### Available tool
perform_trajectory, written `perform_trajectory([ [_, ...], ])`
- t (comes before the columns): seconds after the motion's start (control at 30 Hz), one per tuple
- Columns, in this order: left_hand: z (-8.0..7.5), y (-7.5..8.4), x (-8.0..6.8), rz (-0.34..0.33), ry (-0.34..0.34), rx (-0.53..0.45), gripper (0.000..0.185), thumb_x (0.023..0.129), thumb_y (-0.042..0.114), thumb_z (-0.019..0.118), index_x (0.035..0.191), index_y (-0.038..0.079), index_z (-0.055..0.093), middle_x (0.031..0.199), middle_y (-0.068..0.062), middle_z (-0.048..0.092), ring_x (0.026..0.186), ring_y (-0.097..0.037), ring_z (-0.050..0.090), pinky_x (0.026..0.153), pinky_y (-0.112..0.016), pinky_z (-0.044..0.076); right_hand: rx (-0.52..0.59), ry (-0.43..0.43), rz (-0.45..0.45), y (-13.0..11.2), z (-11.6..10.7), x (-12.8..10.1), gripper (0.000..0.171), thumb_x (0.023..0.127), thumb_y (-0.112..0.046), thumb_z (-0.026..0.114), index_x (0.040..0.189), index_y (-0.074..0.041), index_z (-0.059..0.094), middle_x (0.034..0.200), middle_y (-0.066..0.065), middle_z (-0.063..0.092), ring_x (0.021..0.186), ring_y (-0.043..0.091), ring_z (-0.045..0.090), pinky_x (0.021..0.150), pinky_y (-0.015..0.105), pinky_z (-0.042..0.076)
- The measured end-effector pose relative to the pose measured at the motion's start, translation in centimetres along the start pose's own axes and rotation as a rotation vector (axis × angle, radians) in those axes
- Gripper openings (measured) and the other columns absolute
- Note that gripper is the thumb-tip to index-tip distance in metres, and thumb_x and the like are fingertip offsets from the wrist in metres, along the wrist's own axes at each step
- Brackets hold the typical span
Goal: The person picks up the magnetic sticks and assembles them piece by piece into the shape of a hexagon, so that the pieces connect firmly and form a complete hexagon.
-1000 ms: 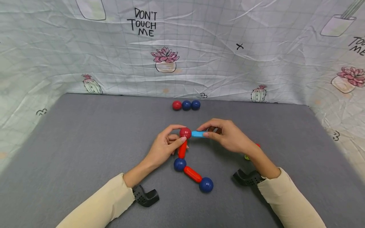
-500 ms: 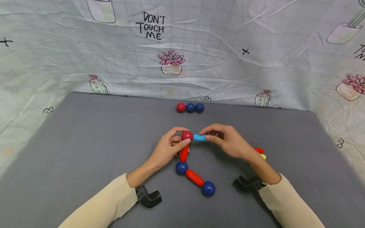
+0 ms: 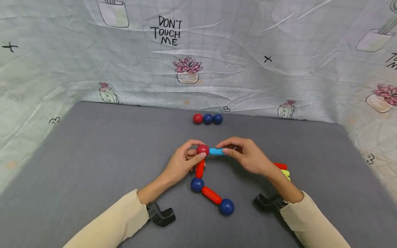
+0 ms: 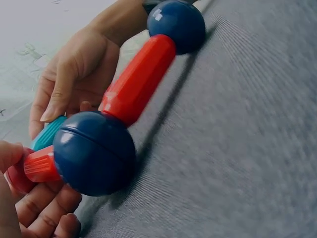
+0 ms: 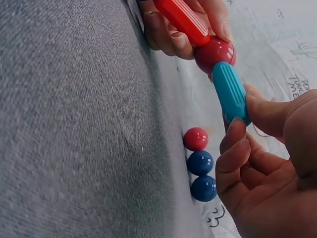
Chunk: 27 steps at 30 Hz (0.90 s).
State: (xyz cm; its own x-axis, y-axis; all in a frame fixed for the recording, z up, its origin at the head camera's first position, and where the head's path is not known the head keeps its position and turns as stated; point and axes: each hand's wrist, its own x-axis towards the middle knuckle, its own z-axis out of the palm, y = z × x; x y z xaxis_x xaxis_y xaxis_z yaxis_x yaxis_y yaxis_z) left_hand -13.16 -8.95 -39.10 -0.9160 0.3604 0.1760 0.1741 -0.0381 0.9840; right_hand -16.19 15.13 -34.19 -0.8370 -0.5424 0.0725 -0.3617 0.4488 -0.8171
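Note:
My left hand [image 3: 183, 162] pinches a red ball [image 3: 203, 150] between thumb and fingers. From that ball a red rod [image 3: 200, 168] runs down to a blue ball [image 3: 197, 185]. A second red rod [image 3: 212, 195] joins this one to another blue ball [image 3: 226, 207] nearer me. With thumb and fingertips, my right hand [image 3: 248, 155] pinches a light blue rod [image 5: 229, 91]. In the right wrist view the rod's far end touches the red ball; its near end is partly hidden by the fingers.
Behind the hands, a loose red ball [image 3: 197, 119] and two blue balls [image 3: 212, 119] sit in a row on the grey table [image 3: 124, 137]. A red rod [image 3: 280, 166] and yellow-green rods [image 3: 285, 173] lie partly behind the right forearm. A printed cloth [image 3: 232, 69] hangs at the back.
The head view has shifted slightly, so more of the rods by the right forearm shows. Both hands keep their holds, and the light blue rod stays at the red ball.

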Motion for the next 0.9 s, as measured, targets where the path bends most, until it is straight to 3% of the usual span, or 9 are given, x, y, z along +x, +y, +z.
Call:
perform_trajectory([
  [0.3,-0.2,-0.3,-0.3,-0.019,-0.006,-0.020,0.031,0.097,0.015,0.057,0.125,0.006,0.048,0.094,-0.015,0.067,0.069,-0.019,0.059,0.053,-0.026,0.042,0.028,-0.008,-0.016,0.3,0.5,0.4,0.017,0.095,-0.017,0.061,0.109,-0.017,0.070,0.101,-0.002,0.065,0.087,0.021,0.055,0.069,0.029,0.047],
  [0.53,-0.4,0.0,-0.1,-0.013,-0.028,-0.002,0.037,0.095,0.011,0.061,0.128,0.002,0.047,0.103,-0.016,0.062,0.079,-0.026,0.059,0.064,-0.024,0.046,0.040,-0.029,-0.028,0.1,0.5,1.1,0.018,0.095,-0.018,0.061,0.111,-0.016,0.069,0.102,-0.001,0.065,0.086,0.020,0.054,0.069,0.029,0.047],
  [0.9,-0.3,0.2,-0.2,-0.009,0.010,0.036,0.032,0.093,0.013,0.064,0.123,0.008,0.055,0.090,-0.011,0.057,0.060,-0.018,0.048,0.053,-0.022,0.038,0.060,-0.049,-0.018,-0.2,0.8,1.2,0.020,0.097,-0.020,0.058,0.114,-0.016,0.067,0.099,0.003,0.063,0.078,0.026,0.055,0.065,0.029,0.045],
])
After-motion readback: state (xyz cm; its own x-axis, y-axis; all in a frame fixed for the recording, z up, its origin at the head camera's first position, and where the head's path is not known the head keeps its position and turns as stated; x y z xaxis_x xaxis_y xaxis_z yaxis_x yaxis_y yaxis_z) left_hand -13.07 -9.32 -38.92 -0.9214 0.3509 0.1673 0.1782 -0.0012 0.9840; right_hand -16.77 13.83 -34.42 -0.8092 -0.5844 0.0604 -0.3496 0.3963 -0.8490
